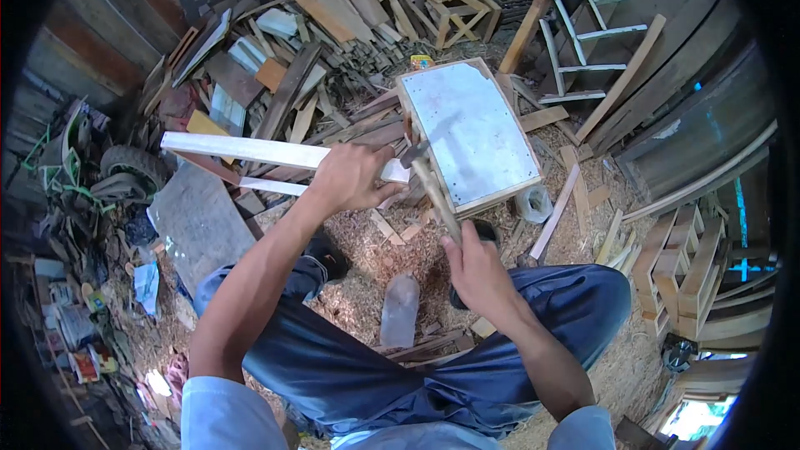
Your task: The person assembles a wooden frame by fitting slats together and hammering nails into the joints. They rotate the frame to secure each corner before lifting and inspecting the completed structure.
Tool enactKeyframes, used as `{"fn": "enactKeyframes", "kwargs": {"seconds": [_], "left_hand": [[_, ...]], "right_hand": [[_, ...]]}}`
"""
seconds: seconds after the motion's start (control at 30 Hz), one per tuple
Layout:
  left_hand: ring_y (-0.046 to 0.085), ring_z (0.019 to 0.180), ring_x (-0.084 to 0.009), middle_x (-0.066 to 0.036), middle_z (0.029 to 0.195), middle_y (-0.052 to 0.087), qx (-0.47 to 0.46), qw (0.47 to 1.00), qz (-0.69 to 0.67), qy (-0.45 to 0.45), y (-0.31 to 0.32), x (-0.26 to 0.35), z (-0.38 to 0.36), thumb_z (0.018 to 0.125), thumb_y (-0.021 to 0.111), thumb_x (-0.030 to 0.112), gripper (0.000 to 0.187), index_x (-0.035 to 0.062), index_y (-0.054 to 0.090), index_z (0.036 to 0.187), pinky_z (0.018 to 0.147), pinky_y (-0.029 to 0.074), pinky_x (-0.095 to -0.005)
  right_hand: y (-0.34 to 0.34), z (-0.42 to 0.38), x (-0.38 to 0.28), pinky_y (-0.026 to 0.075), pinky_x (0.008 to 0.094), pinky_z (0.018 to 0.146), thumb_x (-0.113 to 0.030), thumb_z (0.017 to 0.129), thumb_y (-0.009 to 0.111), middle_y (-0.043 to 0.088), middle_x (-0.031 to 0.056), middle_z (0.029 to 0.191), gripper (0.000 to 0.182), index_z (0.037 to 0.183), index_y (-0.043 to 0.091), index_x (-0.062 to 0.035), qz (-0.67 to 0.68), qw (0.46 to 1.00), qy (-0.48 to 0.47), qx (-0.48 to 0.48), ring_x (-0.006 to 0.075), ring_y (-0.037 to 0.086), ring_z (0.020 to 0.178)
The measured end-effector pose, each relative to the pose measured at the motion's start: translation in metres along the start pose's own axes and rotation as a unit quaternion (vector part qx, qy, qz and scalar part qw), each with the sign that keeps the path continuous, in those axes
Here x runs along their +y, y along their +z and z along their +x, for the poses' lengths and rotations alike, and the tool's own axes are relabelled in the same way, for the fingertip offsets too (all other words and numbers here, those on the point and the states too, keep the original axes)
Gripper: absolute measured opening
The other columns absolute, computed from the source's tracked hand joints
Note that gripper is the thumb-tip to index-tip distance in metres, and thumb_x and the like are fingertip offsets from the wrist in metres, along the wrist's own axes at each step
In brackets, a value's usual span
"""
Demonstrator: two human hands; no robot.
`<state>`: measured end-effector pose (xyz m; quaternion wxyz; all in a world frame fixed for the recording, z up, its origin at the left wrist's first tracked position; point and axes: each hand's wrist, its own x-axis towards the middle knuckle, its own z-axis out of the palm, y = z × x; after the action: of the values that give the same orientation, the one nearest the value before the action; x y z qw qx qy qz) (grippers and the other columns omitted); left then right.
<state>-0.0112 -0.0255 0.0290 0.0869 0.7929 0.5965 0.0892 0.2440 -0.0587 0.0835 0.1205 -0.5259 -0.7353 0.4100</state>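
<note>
The wooden frame (pixel 242 148) is in front of you, raised over the floor, its long pale bar running from the left to the near side of the desk (pixel 471 129). Your left hand (pixel 352 179) is closed over the bar near its right end, the thumb on the near side. Your right hand (pixel 479 267) is wrapped tightly around the handle of the hammer (pixel 435 187), whose head is right by that bar end, at the left edge of the desk.

The desk is low and box-like, with a pale, marked top inside a wooden rim, and a shadow falls across it. Just beside its near right corner you have a clear plastic container (pixel 533 202), with a loose pale strip (pixel 556 212) to the right of it. A cloudy plastic bottle (pixel 400 312) is between your legs, among the wood shavings (pixel 375 254).

Beyond the frame, a scrap pile (pixel 321 54) crowds the ground up to the far left side of the desk. A grey board (pixel 200 210) lies below the frame, near your left knee, and a small wheel (pixel 133 171) is farther left. To your right are slatted wooden pieces (pixel 683 271), and a pale slatted rack (pixel 592 33) leans farther off.
</note>
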Motion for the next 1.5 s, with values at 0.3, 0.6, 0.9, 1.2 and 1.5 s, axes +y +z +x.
{"fn": "enactKeyframes", "kwargs": {"seconds": [0.3, 0.6, 0.9, 1.2, 1.5], "left_hand": [[0.06, 0.098, -0.0326, -0.017, 0.092, 0.066, 0.064, 0.995, -0.059, 0.046, -0.005, -0.001, 0.004, 0.072, 0.07, 0.041, 0.053, 0.0076, 0.059, 0.112, 0.091, 0.041, -0.0443], [0.061, 0.087, -0.0308, -0.016, 0.082, 0.067, 0.127, 0.991, 0.029, -0.023, -0.024, 0.015, 0.001, 0.076, 0.06, 0.035, 0.036, 0.003, 0.061, 0.092, 0.085, 0.041, -0.0412], [0.061, 0.066, -0.0345, -0.016, 0.066, 0.059, 0.167, 0.979, 0.01, -0.121, -0.037, 0.008, 0.012, 0.079, 0.058, 0.025, 0.021, 0.0041, 0.056, 0.084, 0.07, 0.044, -0.0431], [0.066, 0.074, -0.0382, -0.018, 0.075, 0.066, -0.003, 0.999, -0.044, -0.025, -0.012, 0.001, 0.016, 0.081, 0.069, 0.052, 0.051, 0.0034, 0.061, 0.095, 0.066, 0.051, -0.0445], [0.065, 0.064, -0.0367, -0.016, 0.066, 0.065, -0.002, 0.998, -0.027, -0.06, -0.006, -0.005, 0.017, 0.083, 0.05, 0.07, 0.07, 0.0072, 0.065, 0.109, 0.06, 0.05, -0.0462]], "right_hand": [[-0.016, 0.013, -0.019, 0.05, 0.0422, 0.065, -0.016, 0.094, 0.056, 0.064, 0.0194, 0.076, 0.018, 0.101, 0.051, -0.0003, 0.071, 0.987, -0.078, 0.12, 0.0377, 0.067, 0.074], [-0.018, 0.007, -0.028, 0.048, 0.0457, 0.061, -0.016, 0.092, 0.056, 0.062, 0.0222, 0.071, 0.02, 0.099, 0.054, 0.0031, 0.17, 0.983, -0.031, 0.066, 0.038, 0.065, 0.068], [-0.018, 0.003, -0.022, 0.047, 0.0351, 0.061, -0.012, 0.091, 0.059, 0.06, 0.0171, 0.071, 0.021, 0.104, 0.054, 0.0028, 0.151, 0.985, -0.041, 0.069, 0.0245, 0.062, 0.063], [-0.048, 0.004, -0.027, 0.041, 0.0271, 0.048, -0.017, 0.097, 0.052, 0.056, 0.0048, 0.077, 0.042, 0.136, 0.044, -0.0021, 0.533, 0.824, 0.078, -0.179, 0.0086, 0.048, 0.054], [-0.038, -0.011, -0.015, 0.039, 0.0297, 0.049, -0.017, 0.099, 0.051, 0.051, 0.0033, 0.063, 0.028, 0.122, 0.05, -0.0018, 0.282, 0.959, 0.007, -0.038, 0.0116, 0.049, 0.052]]}}
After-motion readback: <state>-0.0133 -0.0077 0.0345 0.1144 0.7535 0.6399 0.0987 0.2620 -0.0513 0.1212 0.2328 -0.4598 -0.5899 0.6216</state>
